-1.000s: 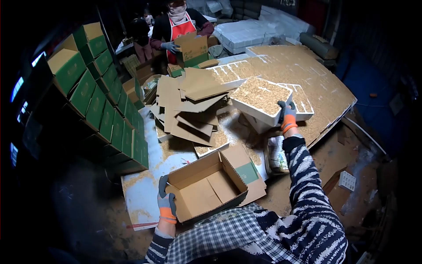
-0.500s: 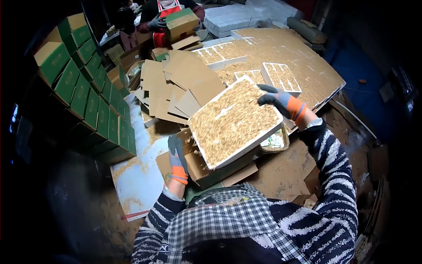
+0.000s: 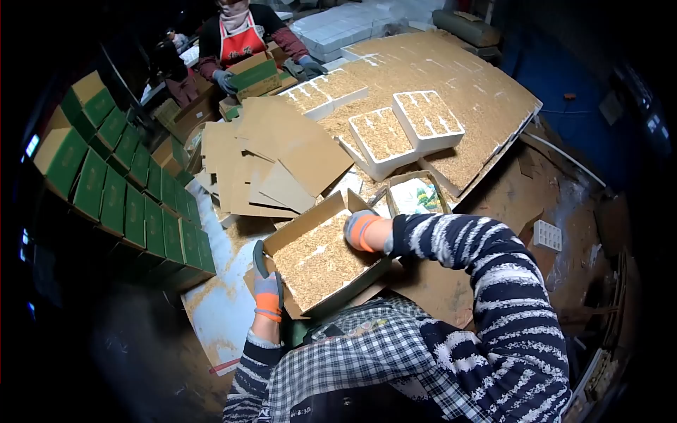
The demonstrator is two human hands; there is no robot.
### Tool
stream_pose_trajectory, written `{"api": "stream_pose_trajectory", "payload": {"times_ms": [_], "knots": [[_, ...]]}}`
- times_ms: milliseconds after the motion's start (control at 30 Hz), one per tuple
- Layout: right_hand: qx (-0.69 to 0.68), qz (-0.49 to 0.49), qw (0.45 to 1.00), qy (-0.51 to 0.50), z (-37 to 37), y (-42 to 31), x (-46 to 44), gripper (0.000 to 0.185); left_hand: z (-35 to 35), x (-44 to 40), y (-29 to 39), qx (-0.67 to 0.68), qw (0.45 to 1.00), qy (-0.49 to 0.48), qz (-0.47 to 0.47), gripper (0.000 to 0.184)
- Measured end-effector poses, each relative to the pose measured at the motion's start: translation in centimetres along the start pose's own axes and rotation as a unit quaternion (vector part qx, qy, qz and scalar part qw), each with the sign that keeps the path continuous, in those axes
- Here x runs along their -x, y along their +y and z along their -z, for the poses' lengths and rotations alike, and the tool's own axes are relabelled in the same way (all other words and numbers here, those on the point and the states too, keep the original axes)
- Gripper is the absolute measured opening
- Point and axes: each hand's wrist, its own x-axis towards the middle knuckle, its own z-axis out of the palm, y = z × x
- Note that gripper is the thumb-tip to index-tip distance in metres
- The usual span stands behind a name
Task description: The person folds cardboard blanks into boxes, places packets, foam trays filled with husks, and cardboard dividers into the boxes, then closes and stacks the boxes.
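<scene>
Lowered since the earlier frame, the tray [image 3: 321,264] is contained in the box [image 3: 305,227], its long axis running from the left hand [image 3: 268,285], clamped on the box, toward the right hand [image 3: 362,230], whose grip is hidden.

Left hand [image 3: 268,282]: gloved, upright, fingers up, thumb split off, wrist just above the striped cuff. Right hand [image 3: 362,229]: gloved, fingers out of view, knuckles partly visible. Right arm [image 3: 486,261] bent at elbow, forearm pointing across to the left.
</scene>
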Motion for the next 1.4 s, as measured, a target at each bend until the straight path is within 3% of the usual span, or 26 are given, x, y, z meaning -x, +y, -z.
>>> {"api": "stream_pose_trajectory", "payload": {"times_ms": [33, 100, 133, 167, 200, 233, 300, 367, 400, 433, 500, 567, 633, 767, 800, 867, 900, 933, 967, 1000, 1100, 1233, 1267, 1300, 1367, 1400], "knots": [[-0.004, -0.007, 0.998, 0.055, -1.0, -0.9, 0.0, 0.02, 0.6, 0.0, -0.1, -0.004, 1.0, -0.011, -0.001, 0.081], [0.041, 0.057, 0.994, 0.089, -1.8, -1.8, 0.1, 0.027, 1.0, 0.2, 1.5, 0.027, 0.999, -0.006, 0.034, 0.082], [-0.028, 0.019, 0.997, 0.07, 2.1, -2.3, 4.1, 0.029, 0.8, 0.4, 2.8, 0.051, 0.997, -0.003, 0.058, 0.083], [-0.112, -0.018, 0.983, 0.144, 1.1, -2.2, 4.8, 0.027, 1.2, 0.2, 3.0, 0.043, 0.997, -0.015, 0.059, 0.084], [-0.202, 0.012, 0.931, 0.302, 0.2, -1.1, 6.0, 0.028, 1.6, 0.0, 3.1, 0.034, 0.997, -0.027, 0.06, 0.084], [-0.283, 0.042, 0.846, 0.45, -0.3, 0.3, 7.9, 0.029, 1.9, -0.6, 2.7, 0.016, 0.998, -0.033, 0.052, 0.084], [-0.338, -0.098, 0.781, 0.515, -3.0, 5.2, 8.9, 0.029, 2.5, -1.8, 2.0, -0.021, 0.998, -0.044, 0.035, 0.083], [-0.277, -0.25, 0.79, 0.486, -8.9, 10.3, 7.4, 0.031, 2.5, -4.0, 2.5, -0.097, 0.994, -0.041, -0.012, 0.079], [-0.262, -0.234, 0.819, 0.454, -11.8, 12.2, 6.5, 0.032, 1.2, -5.5, 4.9, -0.156, 0.987, -0.01, -0.032, 0.079], [-0.244, -0.214, 0.846, 0.424, -14.5, 13.6, 5.4, 0.033, 0.5, -7.8, 5.8, -0.228, 0.966, 0.003, -0.122, 0.082], [-0.216, -0.145, 0.879, 0.4, -20.3, 14.4, 3.5, 0.029, -2.7, -12.7, 8.3, -0.231, 0.962, -0.011, -0.147, 0.08], [-0.299, -0.118, 0.89, 0.324, -21.6, 14.2, 3.4, 0.024, -5.8, -19.0, 7.7, -0.293, 0.937, -0.055, -0.181, 0.081], [-0.278, -0.132, 0.89, 0.337, -23.1, 14.0, 2.7, 0.018, -9.2, -24.8, 5.2, -0.363, 0.915, -0.083, -0.157, 0.087], [-0.343, -0.155, 0.848, 0.373, -22.8, 14.2, 2.3, 0.018, -14.5, -32.0, 2.1, -0.59, 0.796, -0.119, -0.063, 0.097], [-0.364, -0.16, 0.827, 0.398, -22.9, 14.1, 2.3, 0.02, -15.4, -32.3, 2.1, -0.59, 0.797, -0.116, -0.066, 0.097], [-0.439, -0.162, 0.788, 0.401, -21.6, 14.7, 2.2, 0.031, -16.7, -32.7, 2.2, -0.679, 0.724, -0.123, 0.01, 0.093], [-0.5, -0.175, 0.747, 0.402, -21.1, 14.7, 2.4, 0.037, -16.7, -33.4, 2.0, -0.678, 0.725, -0.122, 0.009, 0.093], [-0.498, -0.175, 0.748, 0.403, -21.1, 15.2, 2.3, 0.037, -16.1, -34.7, 1.1, -0.663, 0.738, -0.124, 0.017, 0.091], [-0.585, -0.16, 0.696, 0.384, -21.2, 15.5, 2.3, 0.04, -15.3, -36.0, 0.0, -0.648, 0.751, -0.126, 0.027, 0.088], [-0.666, -0.143, 0.637, 0.36, -21.3, 15.7, 2.3, 0.044, -13.9, -37.3, -1.6, -0.594, 0.797, -0.108, 0.011, 0.076], [-0.731, -0.113, 0.594, 0.316, -21.5, 17.4, 2.0, 0.046, -11.0, -37.3, 2.0, -0.468, 0.883, -0.031, 0.006, 0.047], [-0.772, -0.12, 0.519, 0.347, -20.2, 19.1, 2.8, 0.042, -5.8, -37.0, 4.3, -0.245, 0.967, 0.021, -0.065, 0.033], [-0.75, -0.118, 0.506, 0.41, -19.2, 18.8, 3.4, 0.04, -5.2, -34.3, 6.6, -0.199, 0.971, 0.004, -0.132, 0.023], [-0.699, -0.147, 0.538, 0.448, -17.4, 18.6, 4.5, 0.038, -5.0, -30.7, 9.5, -0.152, 0.975, -0.005, -0.161, 0.019], [-0.629, -0.176, 0.545, 0.525, -13.8, 17.8, 6.7, 0.038, -4.1, -22.6, 14.3, -0.266, 0.91, -0.011, -0.319, 0.02], [-0.647, -0.164, 0.502, 0.55, -12.2, 17.0, 7.5, 0.04, -4.0, -18.1, 15.3, -0.259, 0.911, -0.028, -0.319, 0.023]]}}
